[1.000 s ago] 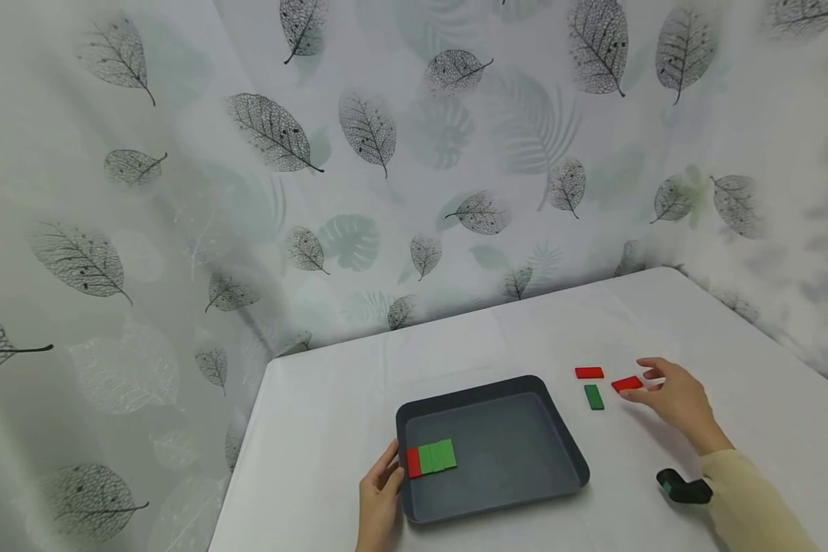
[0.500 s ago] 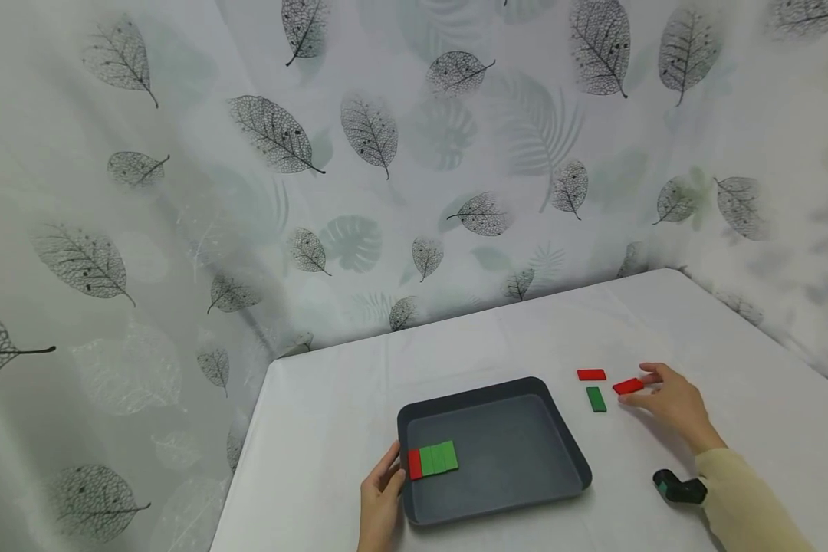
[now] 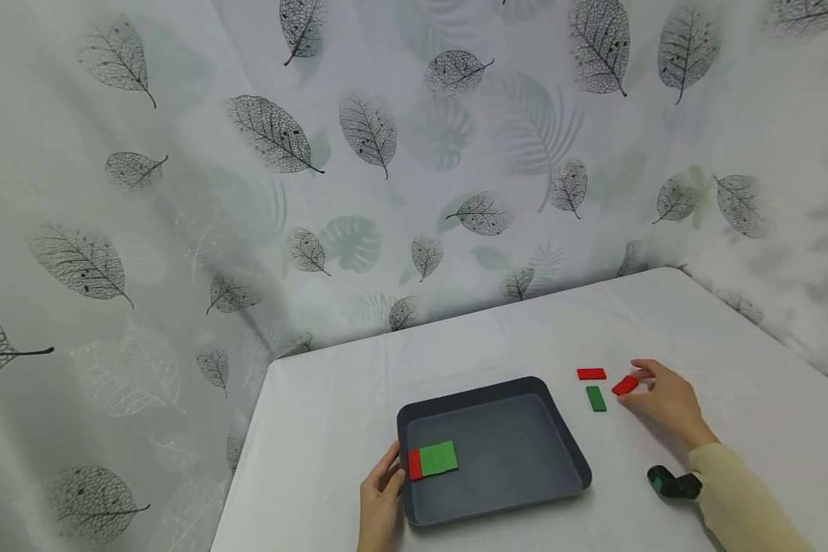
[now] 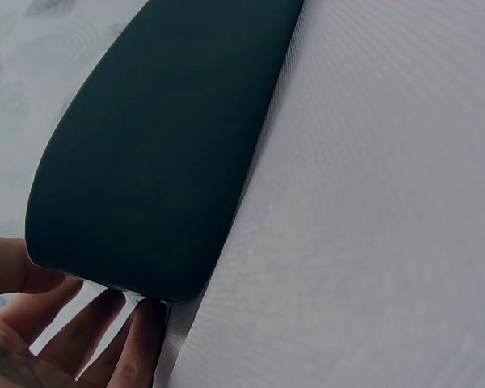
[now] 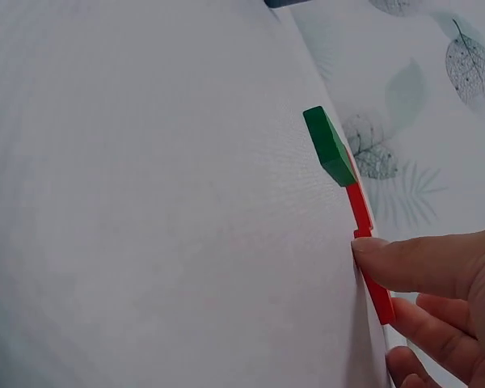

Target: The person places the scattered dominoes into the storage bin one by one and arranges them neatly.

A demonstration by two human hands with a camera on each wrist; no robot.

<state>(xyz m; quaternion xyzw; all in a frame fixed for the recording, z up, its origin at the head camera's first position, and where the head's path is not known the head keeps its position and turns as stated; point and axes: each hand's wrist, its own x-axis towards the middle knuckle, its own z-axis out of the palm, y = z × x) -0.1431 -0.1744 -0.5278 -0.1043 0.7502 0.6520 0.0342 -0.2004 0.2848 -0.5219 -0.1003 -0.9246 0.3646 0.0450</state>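
Note:
My right hand (image 3: 668, 399) pinches a flat red rectangular block (image 3: 625, 385) between thumb and fingers, just over or on the table. The right wrist view shows the thumb (image 5: 388, 260) on the near side of this block. Close by, to its left, lie a green block (image 3: 596, 399) and another red block (image 3: 591, 374). My left hand (image 3: 378, 494) rests against the left outer wall of a dark grey tray (image 3: 510, 452), fingers fairly straight. Inside, along the left wall, one red block (image 3: 415, 464) stands beside a row of green blocks (image 3: 438, 458).
A white cloth (image 3: 331, 414) covers the table. Patterned leaf curtains (image 3: 386, 199) hang behind it and at the sides. A black curved device (image 3: 675, 483) sits at my right sleeve (image 3: 741, 494). Both loose blocks lie between the tray and my right hand.
My right hand has shifted slightly left, and the red block in its fingers has turned to a steeper slant. My left hand and the tray have stayed in place.

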